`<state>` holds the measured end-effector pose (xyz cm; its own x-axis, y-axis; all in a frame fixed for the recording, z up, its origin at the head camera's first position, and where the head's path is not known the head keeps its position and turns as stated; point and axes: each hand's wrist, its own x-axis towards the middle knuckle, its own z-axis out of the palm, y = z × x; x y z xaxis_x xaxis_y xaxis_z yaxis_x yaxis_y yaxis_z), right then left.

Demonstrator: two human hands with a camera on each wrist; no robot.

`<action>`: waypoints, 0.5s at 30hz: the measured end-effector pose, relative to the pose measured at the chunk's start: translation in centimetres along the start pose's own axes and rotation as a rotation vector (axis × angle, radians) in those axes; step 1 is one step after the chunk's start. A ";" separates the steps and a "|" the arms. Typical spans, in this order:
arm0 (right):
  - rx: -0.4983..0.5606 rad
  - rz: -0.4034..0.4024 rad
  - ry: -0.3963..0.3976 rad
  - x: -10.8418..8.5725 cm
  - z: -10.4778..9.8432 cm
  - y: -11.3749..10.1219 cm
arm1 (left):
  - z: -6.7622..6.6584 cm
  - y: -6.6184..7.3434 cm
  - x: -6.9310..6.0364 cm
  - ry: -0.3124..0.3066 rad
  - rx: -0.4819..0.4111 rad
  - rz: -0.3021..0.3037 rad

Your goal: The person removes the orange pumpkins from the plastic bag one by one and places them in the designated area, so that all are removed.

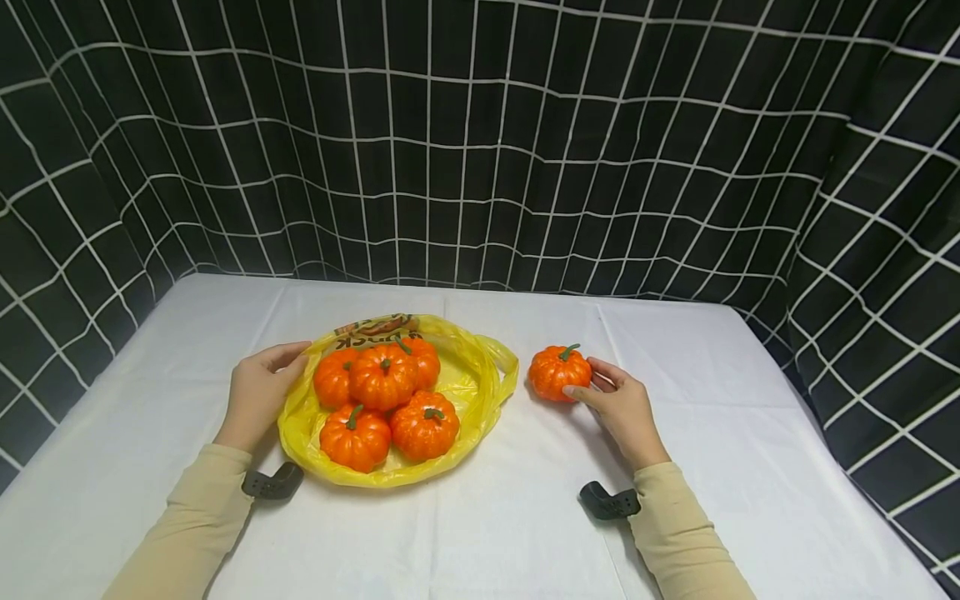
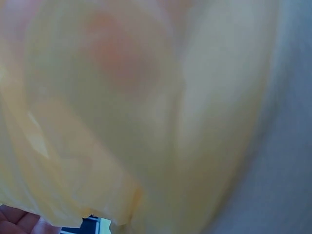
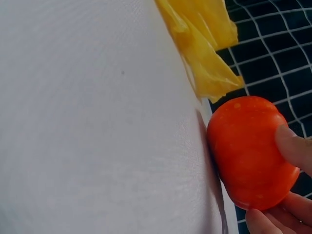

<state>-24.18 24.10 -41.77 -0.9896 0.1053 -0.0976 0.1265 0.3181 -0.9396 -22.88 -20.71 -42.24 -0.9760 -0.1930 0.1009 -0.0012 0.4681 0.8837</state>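
Note:
An open yellow plastic bag [image 1: 477,417] with its rim spread round lies left of centre in the head view. Several small orange pumpkins [image 1: 384,378] with green stems sit inside it. At the bag's left rim is my left hand [image 1: 258,392], holding the edge with its fingers; in the left wrist view the yellow plastic fills most of the picture and only some fingertips [image 2: 19,222] show. To the right of the bag, my right hand [image 1: 624,410] grips a single orange pumpkin [image 1: 557,374] between thumb and fingers. The right wrist view shows this pumpkin [image 3: 251,151] against the thumb.
A white cloth [image 1: 510,533] covers the table. Dark cloth with a white grid [image 1: 480,150] hangs behind and at both sides. A black wrist device [image 1: 273,483] is by the left sleeve, another black device [image 1: 609,502] by the right sleeve. A bag handle loop [image 1: 508,360] points right.

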 end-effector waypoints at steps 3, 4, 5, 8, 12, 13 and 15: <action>0.002 0.003 -0.003 0.0 0.0 0.1 | 0.0 0.0 0.0 0.000 0.003 0.004; 0.004 0.003 -0.003 0.0 -0.1 0.1 | 0.0 0.0 0.0 0.000 0.004 0.005; 0.006 0.003 -0.002 0.0 -0.1 0.1 | 0.0 0.0 0.0 -0.001 0.005 0.005; 0.010 0.000 -0.006 0.0 0.0 0.1 | 0.0 0.0 0.0 -0.002 0.007 0.008; 0.003 -0.005 -0.016 -0.1 0.0 0.2 | 0.0 0.0 0.0 -0.001 0.008 0.014; 0.001 -0.003 -0.018 -0.1 0.0 0.2 | 0.0 0.0 0.0 0.000 0.006 0.014; -0.010 0.001 -0.019 0.0 -0.1 0.2 | 0.0 0.0 0.0 0.001 0.004 0.014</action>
<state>-24.10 24.23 -41.94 -0.9906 0.0876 -0.1047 0.1279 0.3271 -0.9363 -22.89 -20.75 -42.24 -0.9757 -0.1872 0.1135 0.0116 0.4738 0.8806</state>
